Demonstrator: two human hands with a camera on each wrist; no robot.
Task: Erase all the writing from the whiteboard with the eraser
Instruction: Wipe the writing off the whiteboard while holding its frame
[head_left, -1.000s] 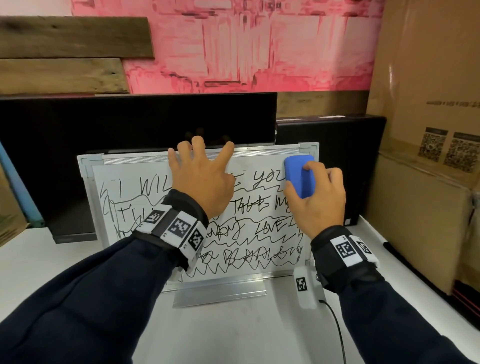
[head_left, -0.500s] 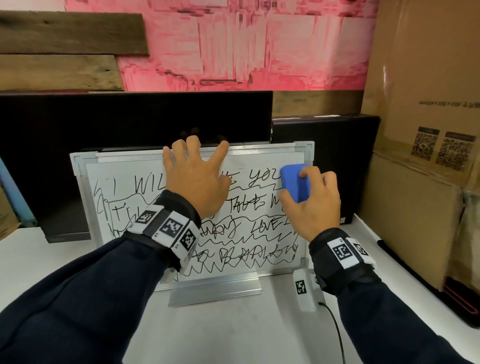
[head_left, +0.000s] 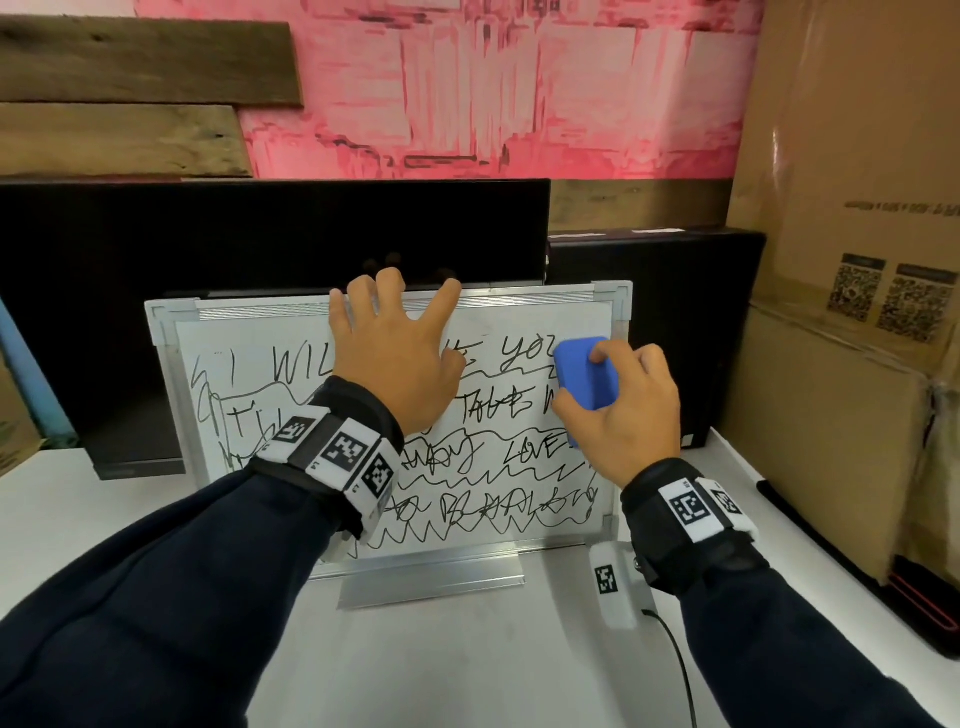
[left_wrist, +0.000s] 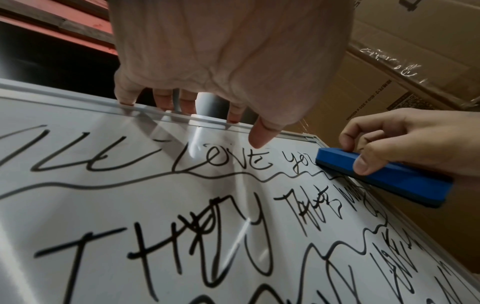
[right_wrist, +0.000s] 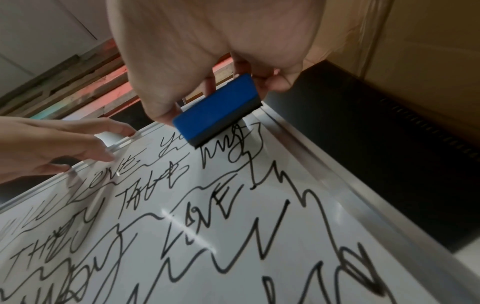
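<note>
A whiteboard (head_left: 524, 322) full of black marker writing stands upright on the white table; the writing shows close up in the left wrist view (left_wrist: 78, 205) and the right wrist view (right_wrist: 233, 226). My left hand (head_left: 395, 353) lies spread on its top middle, fingers reaching over the top rail and thumb on the face (left_wrist: 228, 51). My right hand (head_left: 628, 410) grips a blue eraser (head_left: 587, 379) between thumb and fingers. The eraser (left_wrist: 389, 174) is pressed flat on the board's upper right, over the end of "YOU". Its dark felt side (right_wrist: 218, 109) faces the board.
A black monitor (head_left: 260, 234) stands right behind the board and a black case (head_left: 675, 291) at its right. Tall cardboard boxes (head_left: 841, 312) wall off the right side. A white tagged device (head_left: 613, 582) with a cable lies on the table (head_left: 441, 665) below my right wrist.
My right hand has slid the eraser a little down the board from its top right corner. My left hand has stayed on the top rail.
</note>
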